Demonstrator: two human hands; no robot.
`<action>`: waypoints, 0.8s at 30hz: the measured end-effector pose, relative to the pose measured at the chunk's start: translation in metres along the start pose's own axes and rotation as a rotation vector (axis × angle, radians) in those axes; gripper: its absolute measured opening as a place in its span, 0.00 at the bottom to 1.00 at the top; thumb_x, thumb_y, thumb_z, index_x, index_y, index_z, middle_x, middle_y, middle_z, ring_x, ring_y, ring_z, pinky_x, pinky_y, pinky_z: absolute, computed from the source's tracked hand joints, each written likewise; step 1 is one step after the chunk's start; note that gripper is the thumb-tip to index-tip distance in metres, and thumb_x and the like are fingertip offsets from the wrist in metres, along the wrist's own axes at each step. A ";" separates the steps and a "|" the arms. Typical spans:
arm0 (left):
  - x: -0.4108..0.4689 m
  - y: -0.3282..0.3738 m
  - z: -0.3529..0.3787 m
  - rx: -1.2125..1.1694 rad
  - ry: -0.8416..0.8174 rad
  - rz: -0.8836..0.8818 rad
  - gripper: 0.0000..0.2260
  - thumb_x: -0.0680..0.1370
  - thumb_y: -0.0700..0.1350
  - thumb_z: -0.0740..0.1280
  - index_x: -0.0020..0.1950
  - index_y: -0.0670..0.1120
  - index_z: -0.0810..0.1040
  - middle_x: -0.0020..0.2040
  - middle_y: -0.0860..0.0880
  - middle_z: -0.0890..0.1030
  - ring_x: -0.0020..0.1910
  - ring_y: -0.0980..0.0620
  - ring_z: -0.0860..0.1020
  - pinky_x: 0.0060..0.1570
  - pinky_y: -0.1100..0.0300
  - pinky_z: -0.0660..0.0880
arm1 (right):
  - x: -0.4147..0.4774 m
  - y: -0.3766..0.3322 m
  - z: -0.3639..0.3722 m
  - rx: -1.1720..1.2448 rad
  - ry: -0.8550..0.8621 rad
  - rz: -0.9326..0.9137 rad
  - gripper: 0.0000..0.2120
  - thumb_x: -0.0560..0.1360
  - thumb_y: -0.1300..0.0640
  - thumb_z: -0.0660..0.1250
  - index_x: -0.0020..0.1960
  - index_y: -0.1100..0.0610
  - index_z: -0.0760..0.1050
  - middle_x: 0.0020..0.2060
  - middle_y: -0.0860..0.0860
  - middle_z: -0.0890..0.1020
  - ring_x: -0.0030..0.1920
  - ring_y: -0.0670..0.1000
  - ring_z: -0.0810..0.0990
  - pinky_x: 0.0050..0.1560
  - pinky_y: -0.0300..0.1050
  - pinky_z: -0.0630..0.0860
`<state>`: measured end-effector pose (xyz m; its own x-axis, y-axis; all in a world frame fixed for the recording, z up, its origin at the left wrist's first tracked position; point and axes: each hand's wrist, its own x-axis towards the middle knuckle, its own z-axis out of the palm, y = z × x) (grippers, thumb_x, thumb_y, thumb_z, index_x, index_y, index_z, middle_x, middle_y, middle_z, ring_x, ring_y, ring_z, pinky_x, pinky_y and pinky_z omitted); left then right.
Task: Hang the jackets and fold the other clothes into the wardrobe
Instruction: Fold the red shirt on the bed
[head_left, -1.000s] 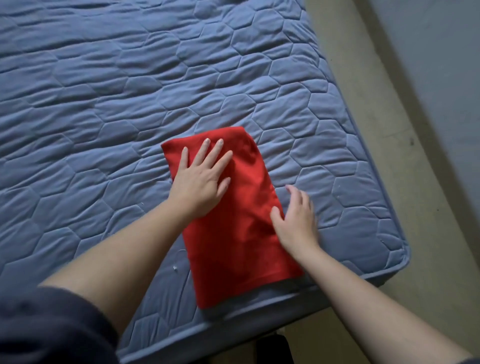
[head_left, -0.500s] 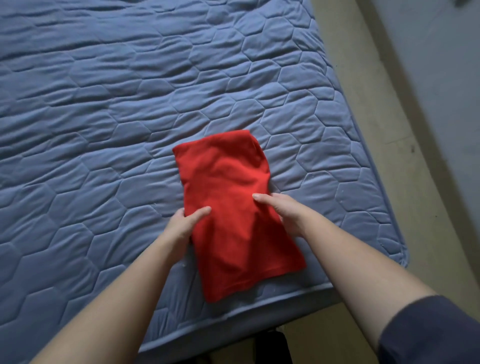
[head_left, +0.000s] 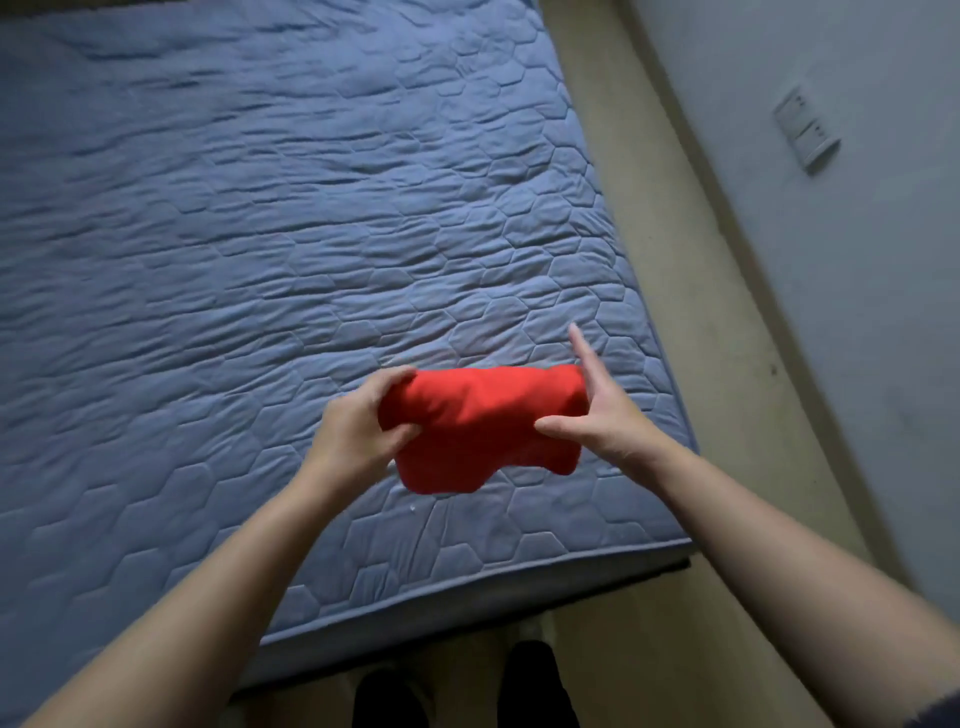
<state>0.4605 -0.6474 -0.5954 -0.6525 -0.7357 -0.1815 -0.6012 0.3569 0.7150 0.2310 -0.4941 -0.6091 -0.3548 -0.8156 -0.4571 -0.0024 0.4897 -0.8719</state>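
Observation:
A folded red garment (head_left: 480, 426) hangs in the air above the near right corner of the blue quilted mattress (head_left: 260, 234). My left hand (head_left: 358, 426) grips its left end, fingers curled over the top and thumb under. My right hand (head_left: 597, 405) holds the right end with the thumb pressed against the front; its index finger points straight up and away, and the other fingers are hidden behind the cloth. The garment sags in the middle and its lower edge droops.
A beige floor strip (head_left: 675, 260) runs along the bed's right side, with a grey wall (head_left: 831, 260) and a wall socket (head_left: 805, 130) beyond. My dark shoes (head_left: 535, 686) stand at the foot of the bed. No wardrobe or other clothes are in view.
The red garment lay flat on the mattress with my hands at its sides. Both hands have taken hold of it and lifted it off the bed, and my view has pulled back.

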 end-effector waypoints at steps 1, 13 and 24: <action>-0.008 0.021 -0.016 0.085 0.022 0.042 0.27 0.66 0.35 0.76 0.64 0.46 0.77 0.56 0.47 0.82 0.53 0.49 0.80 0.55 0.62 0.69 | -0.013 -0.020 -0.004 -0.097 -0.015 -0.041 0.47 0.65 0.69 0.76 0.77 0.51 0.56 0.69 0.43 0.67 0.67 0.39 0.68 0.65 0.28 0.62; -0.112 0.245 -0.230 -0.140 0.268 0.300 0.06 0.72 0.42 0.70 0.47 0.46 0.77 0.42 0.48 0.78 0.40 0.53 0.76 0.44 0.60 0.72 | -0.180 -0.289 -0.058 -0.248 0.145 -0.494 0.09 0.70 0.66 0.73 0.46 0.55 0.79 0.61 0.50 0.74 0.62 0.45 0.72 0.65 0.42 0.68; -0.131 0.333 -0.317 -0.841 0.187 -0.037 0.06 0.77 0.42 0.68 0.51 0.41 0.80 0.34 0.48 0.84 0.30 0.55 0.81 0.31 0.64 0.78 | -0.284 -0.366 -0.018 0.554 -0.152 -0.054 0.18 0.66 0.60 0.70 0.55 0.64 0.77 0.45 0.61 0.85 0.40 0.55 0.85 0.38 0.48 0.83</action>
<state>0.4916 -0.6143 -0.1194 -0.5080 -0.8476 -0.1530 -0.0312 -0.1595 0.9867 0.3161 -0.4363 -0.1567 -0.2293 -0.8902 -0.3937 0.4880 0.2448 -0.8378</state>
